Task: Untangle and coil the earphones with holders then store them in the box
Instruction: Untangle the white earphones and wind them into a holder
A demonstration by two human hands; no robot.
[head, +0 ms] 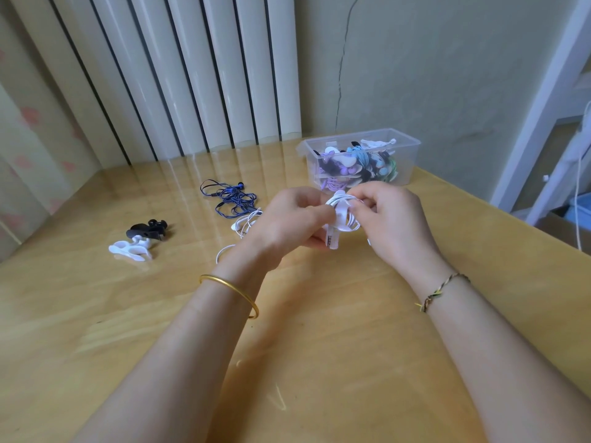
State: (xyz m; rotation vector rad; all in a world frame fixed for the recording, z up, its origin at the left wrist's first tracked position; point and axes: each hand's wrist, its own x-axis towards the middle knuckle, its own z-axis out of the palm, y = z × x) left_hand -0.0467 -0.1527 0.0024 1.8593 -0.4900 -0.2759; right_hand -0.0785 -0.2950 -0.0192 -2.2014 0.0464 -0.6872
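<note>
Head view: clear box holds coiled earphones; left hand, right hand fingers pinch white earphone coil.

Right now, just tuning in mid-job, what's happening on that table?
A person's left hand and right hand both grip white earphones wound round a holder, in front of the clear box, which already contains coiled sets. White earbuds and cable lie beside the left hand, perhaps the same set's loose end. A tangled blue-black pair, a black holder and a white holder lie on the table further left.
</note>
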